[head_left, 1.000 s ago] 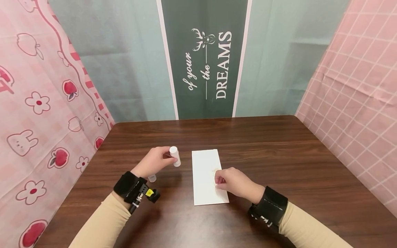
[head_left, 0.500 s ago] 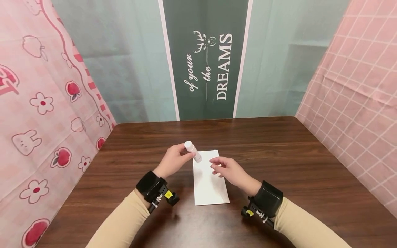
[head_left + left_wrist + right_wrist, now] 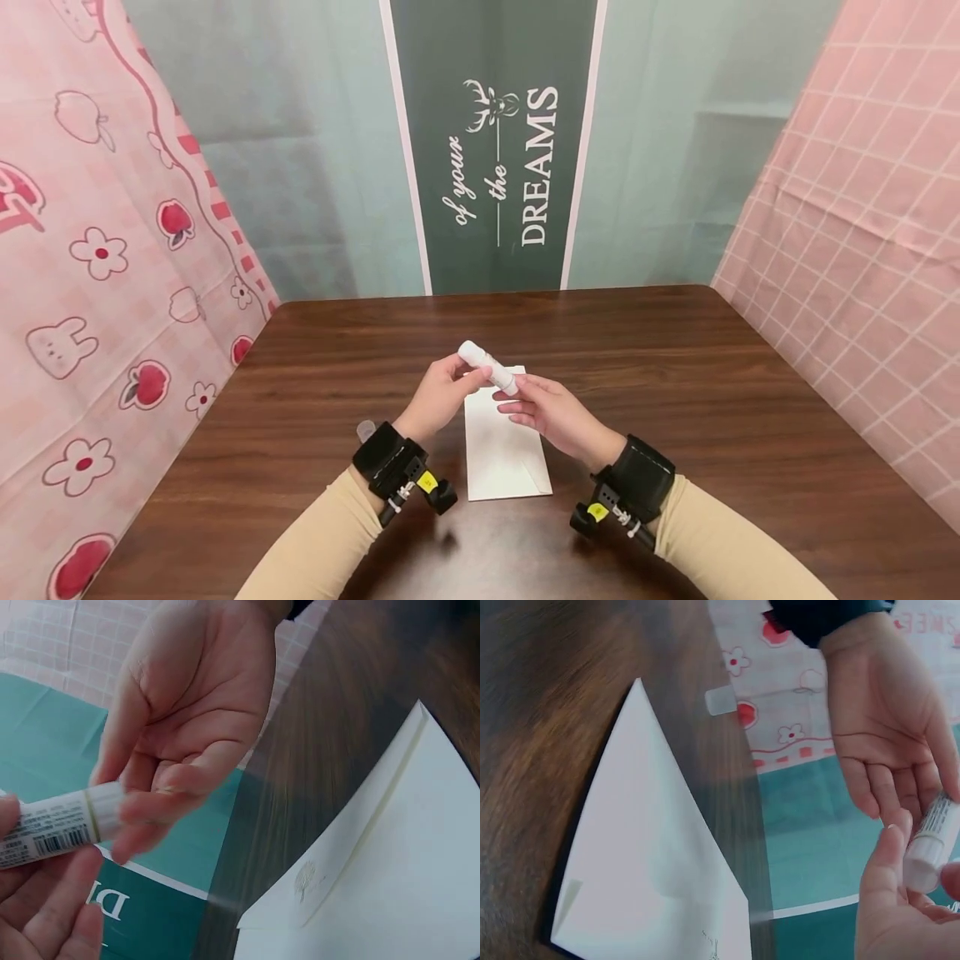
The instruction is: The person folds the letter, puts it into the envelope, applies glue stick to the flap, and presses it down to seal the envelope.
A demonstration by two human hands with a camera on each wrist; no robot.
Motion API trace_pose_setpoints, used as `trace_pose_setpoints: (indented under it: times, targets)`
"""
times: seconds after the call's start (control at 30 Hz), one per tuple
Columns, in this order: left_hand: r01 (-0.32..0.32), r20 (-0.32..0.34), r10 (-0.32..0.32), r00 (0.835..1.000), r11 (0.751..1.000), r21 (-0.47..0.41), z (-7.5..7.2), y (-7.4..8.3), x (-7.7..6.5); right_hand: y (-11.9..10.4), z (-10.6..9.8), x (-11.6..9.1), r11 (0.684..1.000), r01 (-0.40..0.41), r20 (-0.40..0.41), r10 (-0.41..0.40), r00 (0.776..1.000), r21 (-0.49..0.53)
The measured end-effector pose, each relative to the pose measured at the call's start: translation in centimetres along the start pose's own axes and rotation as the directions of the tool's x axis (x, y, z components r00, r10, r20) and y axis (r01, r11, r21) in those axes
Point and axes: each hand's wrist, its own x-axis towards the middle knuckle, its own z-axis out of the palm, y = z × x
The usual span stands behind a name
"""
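A white glue stick [image 3: 487, 367] with printed text and a barcode is held tilted above a white envelope [image 3: 498, 454]. My left hand [image 3: 435, 398] grips its upper part between thumb and fingers. At the lower end, the thumb and fingers of my right hand [image 3: 561, 418] pinch the plain white base, which also shows in the right wrist view on the glue stick [image 3: 928, 844]. The envelope lies flat under both hands, with a small gold tree print near its flap edge in the left wrist view.
A small translucent cap [image 3: 366, 430] stands on the dark wood table [image 3: 660, 358], left of the envelope and beside my left wrist. Fabric curtains [image 3: 330, 167] hang behind the table and along both sides.
My left hand has carried the glue stick rightward over the envelope and tipped it. My right hand has come off the envelope and taken hold of the glue stick's base.
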Motion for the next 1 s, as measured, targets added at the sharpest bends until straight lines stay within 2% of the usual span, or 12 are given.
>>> trace_pose_setpoints:
  times: [0.1,0.17,0.2,0.3,0.37,0.43,0.53,0.7,0.8,0.9,1.0]
  targets:
    - [0.028,-0.011,-0.029,1.000,0.998,-0.063,0.3,-0.1,-0.2,0.1,0.0,0.0,0.999,0.012,-0.018,-0.011,1.000,0.049]
    - [0.050,-0.015,-0.051,0.999,0.995,-0.082,0.4,0.4,-0.5,0.2,0.0,0.1,0.999,0.026,-0.047,-0.024,0.999,0.033]
    - [0.057,-0.017,-0.058,0.998,0.994,-0.088,0.5,0.8,-0.8,0.3,0.0,0.1,0.999,0.038,-0.061,-0.038,0.997,0.007]
    - [0.080,-0.030,-0.084,0.996,0.992,-0.102,0.6,0.8,-0.8,0.3,0.1,0.1,0.991,0.078,-0.103,-0.089,0.991,-0.104]
    - [0.089,-0.038,-0.094,0.995,0.990,-0.109,0.7,0.6,-0.8,0.3,0.1,0.1,0.981,0.093,-0.127,-0.115,0.985,-0.171]
    - [0.096,-0.040,-0.101,0.994,0.989,-0.114,0.7,-0.3,-0.5,0.4,0.1,0.0,0.974,0.096,-0.133,-0.125,0.983,-0.207]
    - [0.103,-0.029,-0.107,0.994,0.988,-0.117,0.6,-0.5,-0.6,0.5,0.0,-0.1,0.979,0.073,-0.122,-0.098,0.988,-0.190]
    - [0.093,-0.010,-0.095,0.995,0.989,-0.115,0.5,-0.6,-0.9,0.6,-0.2,-0.3,0.998,0.020,-0.061,-0.023,0.998,-0.055]
    - [0.082,-0.004,-0.083,0.997,0.990,-0.118,0.6,-0.7,-1.0,0.6,-0.4,-0.4,1.000,0.011,-0.045,-0.012,0.999,-0.002]
    - [0.079,-0.001,-0.080,0.997,0.988,-0.136,0.6,-0.6,-1.0,0.6,-0.4,-0.4,0.999,0.039,-0.072,-0.040,0.997,-0.013]
    - [0.080,-0.001,-0.081,0.997,0.986,-0.146,0.6,-0.5,-1.0,0.6,-0.3,-0.3,0.995,0.072,-0.128,-0.081,0.988,-0.070]
